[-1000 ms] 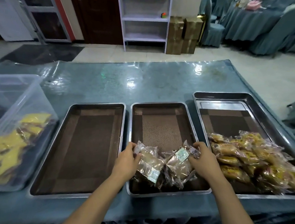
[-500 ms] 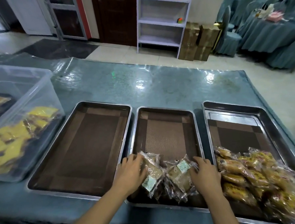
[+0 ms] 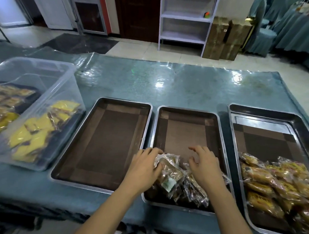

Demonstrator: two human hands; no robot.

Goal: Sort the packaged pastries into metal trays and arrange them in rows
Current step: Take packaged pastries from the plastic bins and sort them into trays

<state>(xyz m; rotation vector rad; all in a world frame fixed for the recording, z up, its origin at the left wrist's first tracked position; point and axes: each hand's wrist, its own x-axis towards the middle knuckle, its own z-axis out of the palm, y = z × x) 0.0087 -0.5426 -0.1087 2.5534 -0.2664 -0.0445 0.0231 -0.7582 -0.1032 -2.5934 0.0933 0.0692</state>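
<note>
From the head camera, three metal trays sit side by side on a blue table [image 3: 184, 83] covered in clear plastic sheeting. The left tray [image 3: 146, 117] holds only a brown liner. The middle tray [image 3: 219, 124] has a brown liner too, and a small heap of clear-wrapped brown pastries [image 3: 172, 174] lies at its near end. The right tray [image 3: 306, 128] carries a pile of yellow-printed pastry packets [image 3: 277, 180] across its near half, with its far half bare.

Both hands are over the near end of the middle tray. The left hand [image 3: 143, 167] rests palm-down on the left side of the brown pastry heap, its fingers curled over the wrapper edge in a light grasp. The right hand [image 3: 203, 166] hovers over the right side of the heap with its fingers spread and bent, not closed on anything; whether it touches the packets beneath cannot be told.

At the far left of the table a clear plastic bin [image 3: 65, 89] holds yellow packets [image 3: 37, 129] and darker packaged pastries. Beyond the table stand a white shelf unit [image 3: 186, 14], cardboard boxes [image 3: 224, 37], and chairs draped in teal cloth [image 3: 263, 32].
</note>
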